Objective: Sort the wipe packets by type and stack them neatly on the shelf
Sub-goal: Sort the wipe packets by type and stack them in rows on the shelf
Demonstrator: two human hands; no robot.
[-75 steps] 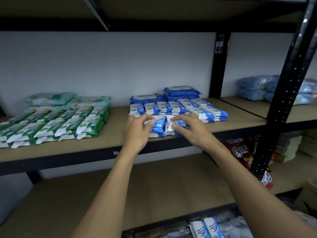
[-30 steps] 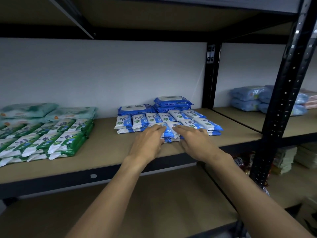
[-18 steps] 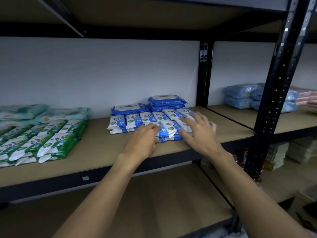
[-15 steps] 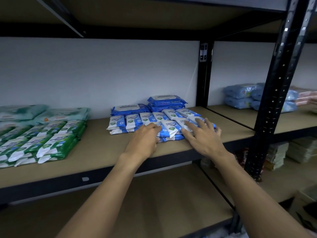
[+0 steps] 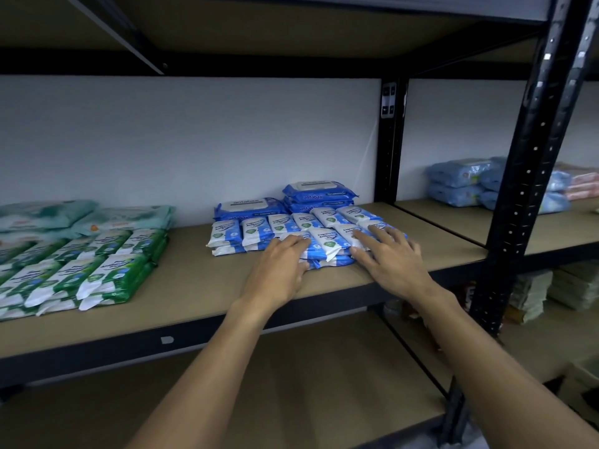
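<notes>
Small blue-and-white wipe packets (image 5: 327, 241) lie in rows and low stacks on the middle shelf (image 5: 194, 280). Behind them sit larger blue packs (image 5: 319, 192) against the wall. My left hand (image 5: 280, 270) rests flat against the left front of the small blue stack, fingers together. My right hand (image 5: 389, 257) lies on the right front of the stack with fingers spread. Neither hand grips a packet. Green-and-white packets (image 5: 97, 267) form rows at the left, with pale teal packs (image 5: 123, 217) behind them.
A black upright post (image 5: 525, 196) stands at the right front, another post (image 5: 389, 140) at the back. Pale blue packs (image 5: 460, 183) and pink packs (image 5: 580, 186) sit on the neighbouring shelf. A lower shelf (image 5: 324, 384) lies beneath my arms.
My right hand slid from the front middle of the blue stack to its right side and spread its fingers. The left hand stayed at the left front. The view shifted slightly right.
</notes>
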